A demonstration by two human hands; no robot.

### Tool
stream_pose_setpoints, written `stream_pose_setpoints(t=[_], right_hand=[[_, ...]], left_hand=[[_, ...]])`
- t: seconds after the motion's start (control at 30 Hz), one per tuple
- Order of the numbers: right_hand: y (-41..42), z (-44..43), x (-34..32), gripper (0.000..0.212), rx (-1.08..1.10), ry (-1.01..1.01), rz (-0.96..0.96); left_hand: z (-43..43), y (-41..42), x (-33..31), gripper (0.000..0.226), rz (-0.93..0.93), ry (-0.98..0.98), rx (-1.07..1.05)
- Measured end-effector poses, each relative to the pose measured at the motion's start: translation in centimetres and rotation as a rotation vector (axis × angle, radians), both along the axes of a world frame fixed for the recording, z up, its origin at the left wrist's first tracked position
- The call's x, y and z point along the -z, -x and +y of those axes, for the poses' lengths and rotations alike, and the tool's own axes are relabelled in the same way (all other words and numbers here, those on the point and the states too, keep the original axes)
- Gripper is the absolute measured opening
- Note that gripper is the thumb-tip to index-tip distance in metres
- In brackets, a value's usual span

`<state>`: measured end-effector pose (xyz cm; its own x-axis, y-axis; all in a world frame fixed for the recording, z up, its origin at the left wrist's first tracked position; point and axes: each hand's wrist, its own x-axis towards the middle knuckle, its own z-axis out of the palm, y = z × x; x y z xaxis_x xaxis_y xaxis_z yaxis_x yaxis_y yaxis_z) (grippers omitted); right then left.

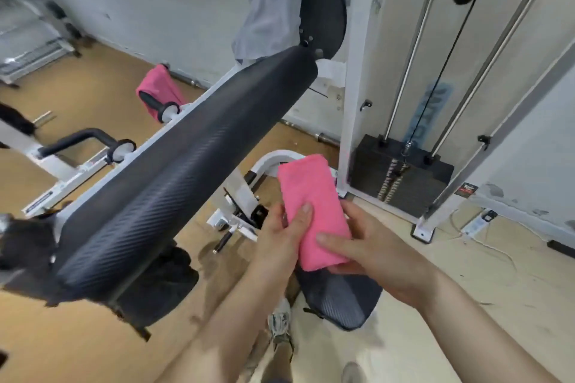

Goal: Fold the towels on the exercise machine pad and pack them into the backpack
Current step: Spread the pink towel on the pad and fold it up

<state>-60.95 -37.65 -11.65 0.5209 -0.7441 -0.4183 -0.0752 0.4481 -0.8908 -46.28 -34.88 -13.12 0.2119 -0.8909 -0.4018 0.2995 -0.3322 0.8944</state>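
Your left hand (280, 239) and right hand (376, 252) both grip the folded pink cloth towel (311, 193), thumbs on top, in the air just right of the long black ribbed machine pad (186, 171). Farther off, a second pink towel (155, 81) drapes over a black handle (151, 102); a pale grey cloth (270, 3) hangs beyond.
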Motion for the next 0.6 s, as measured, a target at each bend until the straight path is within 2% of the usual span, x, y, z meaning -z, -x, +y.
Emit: stream_pose_setpoints(t=[0.13,0.23,0.33,0.43,0.53,0.6], right_hand=[[-1.3,4.7,1.6,0.041,-0.066,0.090,0.100],[-2.4,7.3,2.0,0.030,-0.304,0.131,0.243],[-4.6,10.8,2.0,0.029,-0.488,0.114,0.250],[-7.7,14.1,2.7,0.031,-0.351,0.078,0.214],[-11.5,18.8,3.5,0.043,-0.235,-0.034,0.167],[-14.2,23.0,3.6,0.027,-0.216,-0.188,0.068]], left_hand=[[6.6,0.3,1.2,0.042,0.186,-0.137,-0.265],[12.4,-1.2,1.6,0.037,0.347,-0.152,-0.437],[19.0,-3.4,2.0,0.033,0.439,-0.186,-0.544],[25.8,-5.6,2.6,0.033,0.478,-0.202,-0.649],[32.5,-7.7,3.1,0.031,0.439,-0.185,-0.657],[36.7,-9.2,3.1,0.024,0.382,-0.157,-0.691]])
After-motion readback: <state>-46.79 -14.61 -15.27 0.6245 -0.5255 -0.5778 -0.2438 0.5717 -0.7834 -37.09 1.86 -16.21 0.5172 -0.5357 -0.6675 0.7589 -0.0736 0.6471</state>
